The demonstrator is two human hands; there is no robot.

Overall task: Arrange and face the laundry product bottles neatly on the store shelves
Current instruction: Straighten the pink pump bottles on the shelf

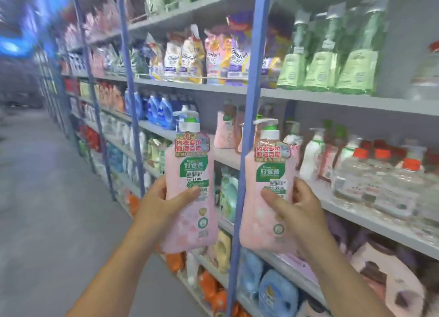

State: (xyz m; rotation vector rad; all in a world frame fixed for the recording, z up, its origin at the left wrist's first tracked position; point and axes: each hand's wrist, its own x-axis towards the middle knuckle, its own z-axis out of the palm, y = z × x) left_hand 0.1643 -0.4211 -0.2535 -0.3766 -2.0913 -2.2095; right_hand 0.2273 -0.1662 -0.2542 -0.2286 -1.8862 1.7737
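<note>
Two matching pink pump bottles with green labels and white pump heads are held up in front of the shelving. My left hand point(159, 197) grips the left pink bottle point(190, 216) around its middle. The right pink bottle point(266, 221) is gripped the same way by my right hand point(294, 202). Both stand upright with their labels facing me, level with the middle shelf point(356, 207). More pink pump bottles point(225, 131) stand on that shelf behind them.
A blue upright post point(247, 126) rises between the two held bottles. White pump bottles point(311, 152) and clear orange-capped bottles point(380, 174) fill the shelf at right. Green pouches point(327, 64) hang above. Blue jugs point(275, 290) sit below. The aisle floor point(47, 197) lies left.
</note>
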